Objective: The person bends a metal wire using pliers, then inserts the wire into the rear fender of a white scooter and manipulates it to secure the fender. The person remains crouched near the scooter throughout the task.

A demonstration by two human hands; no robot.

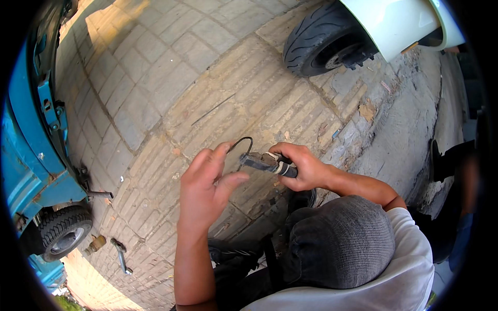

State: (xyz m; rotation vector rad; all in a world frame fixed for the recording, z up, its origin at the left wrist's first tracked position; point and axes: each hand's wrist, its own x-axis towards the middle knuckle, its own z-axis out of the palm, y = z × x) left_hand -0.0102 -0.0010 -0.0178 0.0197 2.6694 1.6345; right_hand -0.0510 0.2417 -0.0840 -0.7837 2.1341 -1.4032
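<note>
My right hand (305, 165) is closed round the handles of a pair of pliers (262, 162) with dark, blocky jaws pointing left. Pale strips are wrapped about the dark handles. A thin black wire (251, 139) bends in a loop by the jaws and reaches toward my left index fingertip. My left hand (203, 176) is just left of the jaws, thumb and index finger apart with the wire between them. Its other fingers are partly hidden, and whether the index finger touches the wire is hard to make out.
Upper right stands a scooter's black tyre (321, 39) under a pale body panel (394, 26). A blue vehicle (36, 160) with a small wheel (65, 233) fills the left edge. A wrench (121, 255) and a brownish fitting (95, 244) lie on the paving. Another person's dark-clothed leg (450, 159) shows far right.
</note>
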